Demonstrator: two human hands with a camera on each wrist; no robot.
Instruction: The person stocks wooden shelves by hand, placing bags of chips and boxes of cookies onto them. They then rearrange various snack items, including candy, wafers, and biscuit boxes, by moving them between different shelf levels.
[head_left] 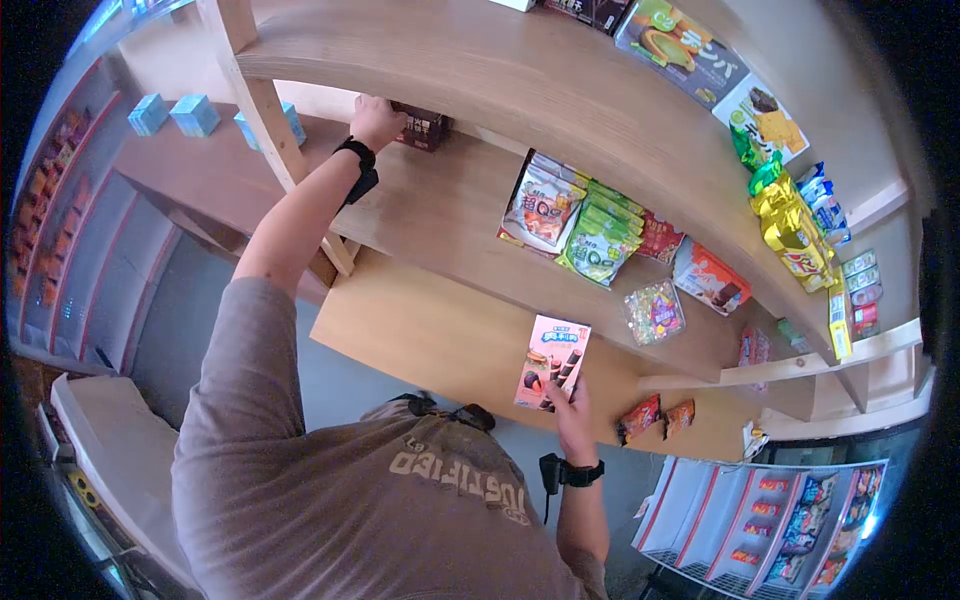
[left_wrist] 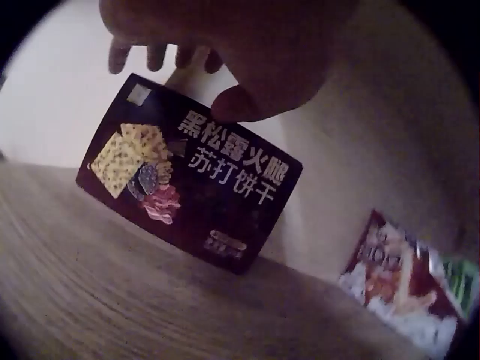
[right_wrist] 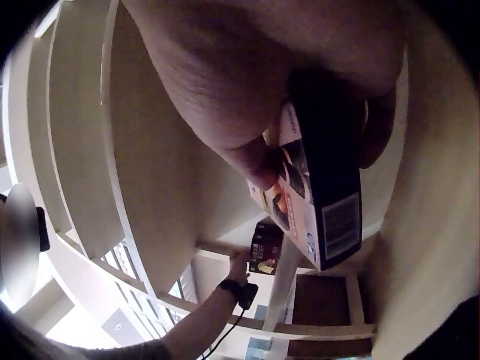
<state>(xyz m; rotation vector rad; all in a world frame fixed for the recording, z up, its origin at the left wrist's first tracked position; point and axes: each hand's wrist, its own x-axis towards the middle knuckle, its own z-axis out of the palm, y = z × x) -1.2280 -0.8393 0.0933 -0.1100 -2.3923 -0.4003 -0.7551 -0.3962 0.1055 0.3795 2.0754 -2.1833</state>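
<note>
Upper shelf (head_left: 450,60): wooden, above the dark box; carries cartons and yellow bags (head_left: 795,235).

Middle shelf (head_left: 440,225): wooden; the dark box is at its far side, well apart from the snack pouches (head_left: 575,220), red and green, in and beside a display carton. Near these, a red-and-white box (head_left: 710,277).

Lower shelf (head_left: 400,325): pale wood, partly beneath the pink box in the head view; two red snack packets (head_left: 655,420) lie side by side.

Left hand (head_left: 377,122): arm extended under the upper shelf. Fingers clamped on the dark box's top edge, thumb (left_wrist: 234,105) on the printed face, the others behind.

Right hand (head_left: 573,422): fingers clamped on the lower end of the pink box, thumb across the front, others on the far side.

Pink box (head_left: 552,362): slim carton, wafer rolls pictured, held in front of the shelves; barcode on one narrow end.

Dark box (left_wrist: 187,176): crackers pictured, pale lettering; cannot tell whether its base touches the shelf.

Candy tub (head_left: 655,312): clear, colourful contents, beside the red-and-white box.
</note>
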